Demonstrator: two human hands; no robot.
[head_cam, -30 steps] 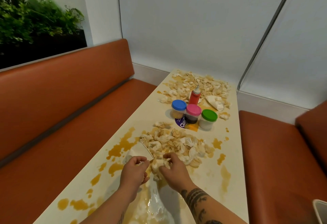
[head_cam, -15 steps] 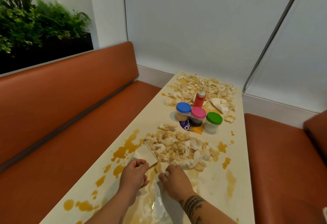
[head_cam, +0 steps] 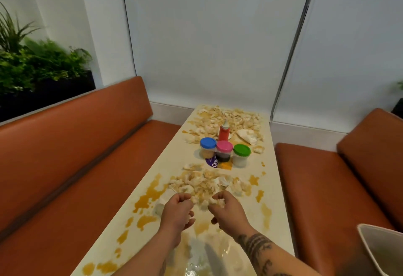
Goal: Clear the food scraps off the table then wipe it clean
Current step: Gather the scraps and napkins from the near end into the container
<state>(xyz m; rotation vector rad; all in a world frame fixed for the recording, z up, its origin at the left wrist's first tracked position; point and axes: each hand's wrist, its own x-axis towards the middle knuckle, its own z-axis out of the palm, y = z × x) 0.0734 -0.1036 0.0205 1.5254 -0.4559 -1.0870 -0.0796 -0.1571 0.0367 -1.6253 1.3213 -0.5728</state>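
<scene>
Table [head_cam: 174, 158]: long axis runs straight away from person. Far scrap heap [head_cam: 229, 118] at wall end, beyond jars [head_cam: 222, 147]. Near scrap heap [head_cam: 207, 182] just ahead of both hands, spread crosswise. R hand [head_cam: 226, 210] curled round scraps at heap's near edge, so nearer. L hand [head_cam: 177, 210] curled, contents can't tell.

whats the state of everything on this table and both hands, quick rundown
left hand: fingers curled, contents unclear
right hand: grips scraps from near scrap pile
far scrap pile: spread at wall end
blue-lidded jar: upright, closed
pink-lidded jar: upright, closed
green-lidded jar: upright, closed
red squeeze bottle: upright
table: smeared with orange sauce
</scene>
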